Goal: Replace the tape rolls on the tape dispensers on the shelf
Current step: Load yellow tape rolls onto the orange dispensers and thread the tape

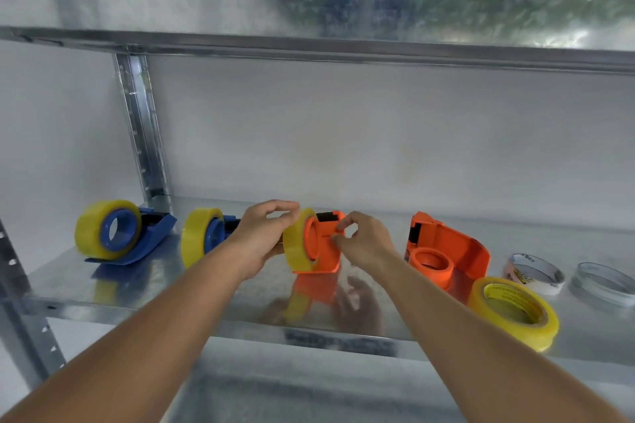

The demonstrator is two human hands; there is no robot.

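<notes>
Centre of frame: the left hand (266, 237) gripped a yellow tape roll (298, 240) seated on the orange dispenser (324, 244), which stood on the metal shelf (213, 288). The right hand (366, 244) pinched at the dispenser's side, just below its black cutter end (326, 216); whether it held the tape's free end could not be told. Left of centre, two blue dispensers (151, 233) already carried rolls. To the right lay an open orange dispenser (446, 251) with a bare hub, and at lower right a spare yellow roll (513, 311). Judged advice: steady the roll firmly, draw the tape end straight toward the cutter, and keep the tape flat and untwisted.
</notes>
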